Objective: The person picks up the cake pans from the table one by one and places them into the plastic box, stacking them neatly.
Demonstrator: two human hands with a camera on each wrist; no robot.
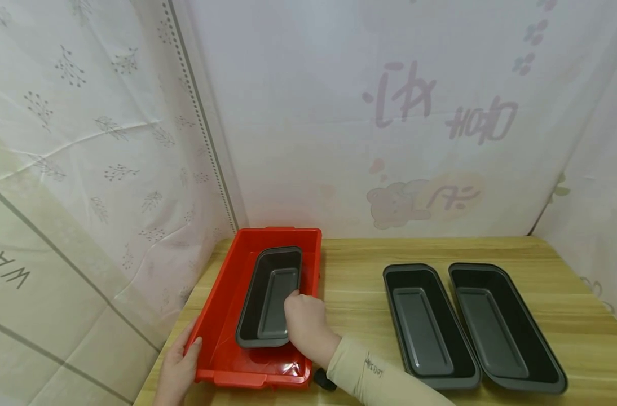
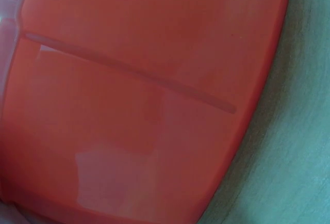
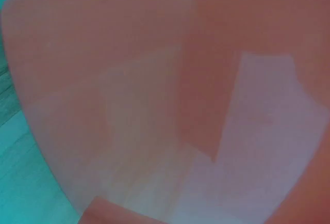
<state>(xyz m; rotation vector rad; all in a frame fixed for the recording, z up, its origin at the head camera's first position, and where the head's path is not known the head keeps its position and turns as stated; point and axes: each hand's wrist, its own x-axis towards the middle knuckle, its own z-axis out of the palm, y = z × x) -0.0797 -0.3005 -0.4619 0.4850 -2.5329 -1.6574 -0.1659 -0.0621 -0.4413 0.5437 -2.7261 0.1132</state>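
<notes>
A dark loaf pan point(image 1: 272, 296), left of the frame's lower centre, is gripped at its right rim by the right hand point(image 1: 308, 327) within the red tray point(image 1: 224, 341), whose left edge is held by the left hand point(image 1: 178, 361). Placing or lifting seems in hand, which cannot be told; a level, steady grip is called for next. At lower right, a second pan point(image 1: 424, 330) and third pan point(image 1: 493, 332) are seen.

1. Red plastic tray point(image 1: 222, 332): shallow, rectangular, glossy, open side up; lies lengthwise along the left edge of the worktop point(image 1: 351, 293), its far end by the far left corner.
2. Dark grey loaf pan point(image 1: 275, 299): rounded corners, open side up, inside the tray, roughly lengthwise, nearer its right wall.
</notes>
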